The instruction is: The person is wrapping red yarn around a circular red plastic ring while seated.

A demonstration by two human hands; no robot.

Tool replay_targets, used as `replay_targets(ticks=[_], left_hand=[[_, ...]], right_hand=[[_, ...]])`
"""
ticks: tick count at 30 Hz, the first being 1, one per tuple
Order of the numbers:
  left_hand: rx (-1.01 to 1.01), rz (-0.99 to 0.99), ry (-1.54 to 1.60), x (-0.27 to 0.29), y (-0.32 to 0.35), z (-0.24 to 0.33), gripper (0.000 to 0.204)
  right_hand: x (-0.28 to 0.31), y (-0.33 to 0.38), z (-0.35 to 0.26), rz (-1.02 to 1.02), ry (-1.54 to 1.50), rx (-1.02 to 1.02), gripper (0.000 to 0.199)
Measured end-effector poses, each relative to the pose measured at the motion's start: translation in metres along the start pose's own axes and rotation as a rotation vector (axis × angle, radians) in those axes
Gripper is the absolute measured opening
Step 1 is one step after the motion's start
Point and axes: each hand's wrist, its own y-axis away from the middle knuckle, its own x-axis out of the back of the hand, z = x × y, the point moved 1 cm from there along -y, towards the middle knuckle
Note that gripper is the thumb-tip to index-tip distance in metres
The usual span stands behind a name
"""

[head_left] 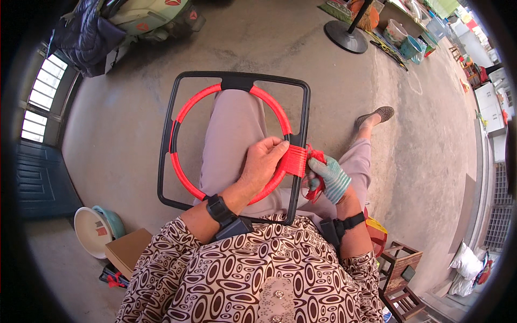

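Across my lap lies a black square frame (237, 82) with a round ring (276, 107) inside it, mostly wrapped in red. On the right side a band of red cord (295, 160) is wound in neat turns, binding ring and frame bar together. My left hand (262, 164), bare, grips the ring beside that band, thumb and fingers closed on it. Just right of the frame, my right hand (332, 177), in a striped knit glove, is closed around a loose bundle of red cord (318, 189). Part of the bundle is hidden by the fingers.
To the left are basins (92, 231) and a cardboard box (129, 250). A wooden stool or chair (398, 269) stands at lower right. Ahead are a parked scooter (151, 19), a round black stand base (346, 37) and buckets (410, 47).
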Motion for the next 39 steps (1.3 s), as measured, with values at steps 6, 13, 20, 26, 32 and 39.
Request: replay_targets(ticks=[6, 13, 20, 26, 32, 39], left_hand=[[0.002, -0.017, -0.030, -0.002, 0.003, 0.005, 0.017], [0.075, -0.057, -0.023, -0.005, 0.009, 0.009, 0.018], [0.057, -0.025, 0.002, -0.005, 0.010, 0.008, 0.017], [0.092, -0.061, 0.009, -0.004, 0.014, 0.006, 0.015], [0.101, -0.080, 0.000, -0.002, 0.016, 0.001, 0.015], [0.107, -0.125, -0.013, -0.006, 0.017, 0.002, 0.018]], right_hand=[[0.004, -0.004, -0.008, 0.155, -0.515, 0.269, 0.030], [0.002, -0.023, -0.004, 0.016, -0.642, 0.275, 0.031], [-0.013, -0.016, -0.006, 0.354, 0.213, 0.132, 0.016], [-0.020, -0.002, -0.006, 0.352, 0.213, 0.102, 0.021], [-0.017, 0.001, -0.008, 0.321, 0.231, 0.039, 0.023], [-0.009, 0.003, 0.010, 0.294, -0.029, 0.003, 0.021]])
